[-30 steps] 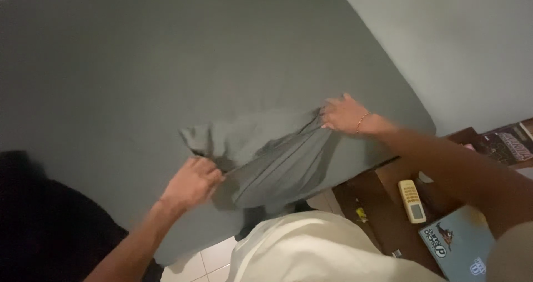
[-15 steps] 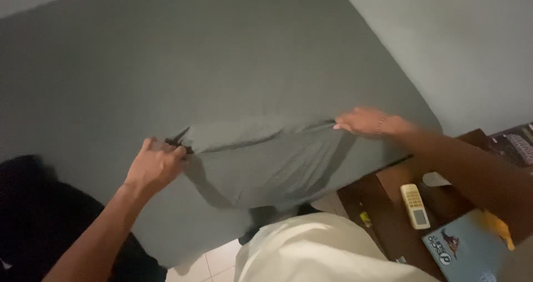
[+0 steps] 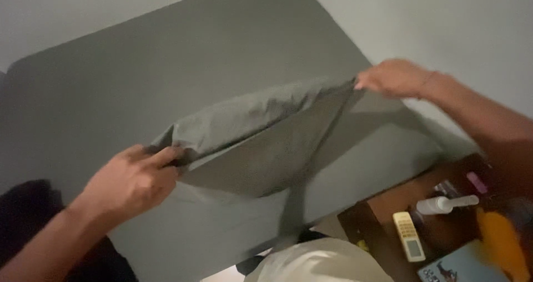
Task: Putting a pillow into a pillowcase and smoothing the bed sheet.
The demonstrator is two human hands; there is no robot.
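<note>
While the fingers of the left hand [image 3: 129, 183] were curled in and pinching one bunched end of the grey cloth [image 3: 252, 135], the right hand [image 3: 391, 77] had its fingertips pressed together on the opposite end. Stretched between the two grips, the cloth hung in the air above the grey bed sheet [image 3: 166, 65], its long axis running from lower left up to upper right, the right end held higher. Its top edge was gathered into wrinkles, and a flap sagged below toward the mattress edge, tapering down to a narrow strip. Beyond the bed, at lower right, stood a dark wooden table [image 3: 383, 215] carrying a pale remote control [image 3: 408, 236], a white tube [image 3: 446, 203] and a blue booklet [image 3: 449, 271]. A black garment [image 3: 25, 215] lay at lower left.
</note>
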